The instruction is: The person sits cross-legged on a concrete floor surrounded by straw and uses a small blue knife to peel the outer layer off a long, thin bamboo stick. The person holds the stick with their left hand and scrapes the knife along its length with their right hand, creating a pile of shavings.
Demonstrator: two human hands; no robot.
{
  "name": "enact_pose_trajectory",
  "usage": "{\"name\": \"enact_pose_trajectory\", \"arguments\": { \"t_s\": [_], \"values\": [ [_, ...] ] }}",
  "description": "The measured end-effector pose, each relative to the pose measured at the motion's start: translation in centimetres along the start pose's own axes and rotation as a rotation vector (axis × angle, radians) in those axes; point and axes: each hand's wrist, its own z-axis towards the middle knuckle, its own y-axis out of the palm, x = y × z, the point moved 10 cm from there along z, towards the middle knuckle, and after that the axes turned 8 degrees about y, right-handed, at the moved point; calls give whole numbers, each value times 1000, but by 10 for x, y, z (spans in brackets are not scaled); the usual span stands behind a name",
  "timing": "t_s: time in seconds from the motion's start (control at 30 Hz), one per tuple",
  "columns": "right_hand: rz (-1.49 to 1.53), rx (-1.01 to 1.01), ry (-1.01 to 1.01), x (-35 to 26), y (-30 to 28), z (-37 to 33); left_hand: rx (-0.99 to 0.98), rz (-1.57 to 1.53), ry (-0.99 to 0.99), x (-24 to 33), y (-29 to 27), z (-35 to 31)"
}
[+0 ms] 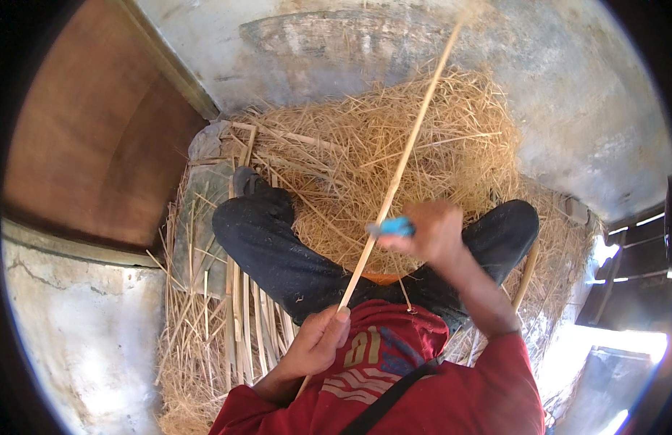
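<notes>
Beside the left leg [252,228] lie pale strips [237,312], perhaps already done; the left hand [320,344] clasps a long stick [408,145], work on which seems underway, unfinished. Slim, straw-coloured, slightly knobbly (its far tip blurs), it slants over the straw heap [470,130]; rightward, the right hand [435,230] clenches a blue tool [398,227] at its middle.
</notes>
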Motion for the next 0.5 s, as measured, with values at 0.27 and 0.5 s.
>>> {"name": "enact_pose_trajectory", "arguments": {
  "t_s": [0.27, 0.5],
  "values": [
    [-196, 138, -22, 37, -10, 33, 15, 45, 73, 8, 2, 8],
    [87, -8, 708, 180, -35, 21, -63, 24, -121, -18, 4, -18]
  ]
}}
